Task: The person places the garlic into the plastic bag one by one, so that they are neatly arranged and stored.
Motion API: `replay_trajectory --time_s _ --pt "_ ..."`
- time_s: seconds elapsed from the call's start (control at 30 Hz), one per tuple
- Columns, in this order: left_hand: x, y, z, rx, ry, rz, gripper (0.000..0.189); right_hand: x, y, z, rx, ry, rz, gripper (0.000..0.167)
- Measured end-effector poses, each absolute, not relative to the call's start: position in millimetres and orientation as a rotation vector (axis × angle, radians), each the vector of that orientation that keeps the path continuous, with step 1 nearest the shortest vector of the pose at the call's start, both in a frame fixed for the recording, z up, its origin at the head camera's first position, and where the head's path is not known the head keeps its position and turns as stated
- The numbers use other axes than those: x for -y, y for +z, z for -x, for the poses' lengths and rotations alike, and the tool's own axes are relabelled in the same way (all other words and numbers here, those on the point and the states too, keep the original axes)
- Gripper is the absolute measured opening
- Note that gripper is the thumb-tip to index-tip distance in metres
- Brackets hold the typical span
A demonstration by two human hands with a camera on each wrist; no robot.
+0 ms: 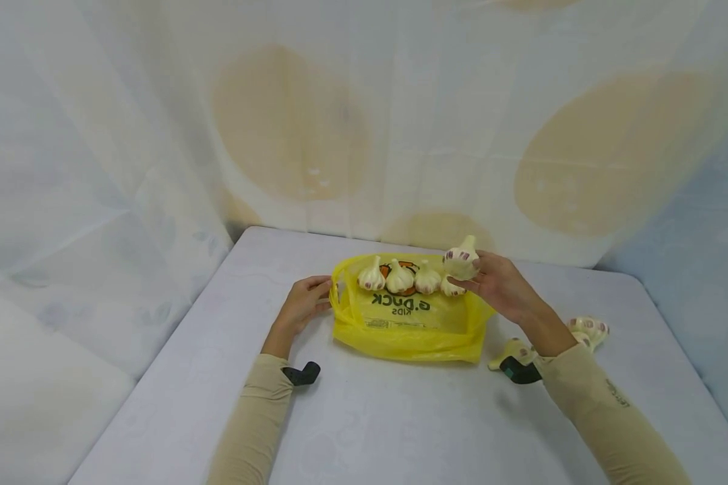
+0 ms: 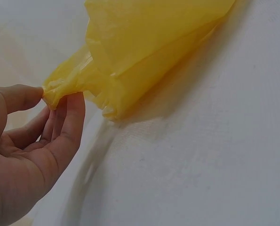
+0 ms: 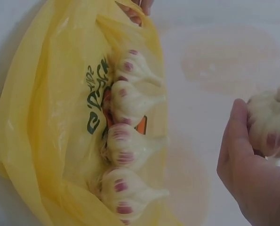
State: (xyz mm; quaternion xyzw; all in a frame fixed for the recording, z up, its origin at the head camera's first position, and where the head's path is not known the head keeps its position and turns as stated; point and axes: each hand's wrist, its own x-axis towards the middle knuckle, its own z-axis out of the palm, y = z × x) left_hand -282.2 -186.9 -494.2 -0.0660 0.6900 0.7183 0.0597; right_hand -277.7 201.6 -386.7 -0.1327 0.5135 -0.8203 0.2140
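A yellow plastic bag with a printed duck and dark lettering lies spread on the table. Several garlic bulbs stand in a row in it, among them a garlic bulb with purple patches. My left hand pinches a gathered corner of the bag between thumb and fingers, at the bag's left end. Above the right end of the row, my right hand holds another garlic bulb, its stem pointing up. That bulb partly covers the rightmost one in the head view.
More garlic bulbs lie on the table to the right, partly hidden by the right forearm. A patterned curtain hangs behind the table's back edge. Dark camera mounts sit at both wrists.
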Motion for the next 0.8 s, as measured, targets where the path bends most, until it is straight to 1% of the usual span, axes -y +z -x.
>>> replay_trajectory --time_s 0.17,0.33,0.43,0.5,0.6,0.67,0.73,0.8 --pt "187 -494 283 -2.083 2.174 0.209 0.034 -199 -389 278 -1.316 -2.297 0.327 0.016" --pt "187 -495 284 -2.089 2.174 0.211 0.035 -198 -391 276 -1.392 -2.223 0.377 0.017" --pt "187 -495 284 -2.078 2.182 0.214 0.033 -200 -394 274 -1.462 -2.187 0.375 0.021" --pt "187 -494 284 -2.075 2.188 0.21 0.032 -201 -396 274 -1.538 -2.164 0.37 0.026" --pt "188 -494 283 -2.071 2.195 0.205 0.032 -200 -398 273 -1.678 -2.115 0.397 0.044" --pt "188 -494 283 -2.073 2.195 0.192 0.034 -198 -399 273 -1.785 -2.065 0.458 0.052" --pt "188 -494 283 -2.064 2.202 0.187 0.035 -195 -400 274 -1.898 -2.007 0.524 0.055" --pt "189 -495 283 -2.061 2.207 0.183 0.035 -191 -402 275 -2.033 -1.943 0.589 0.054"
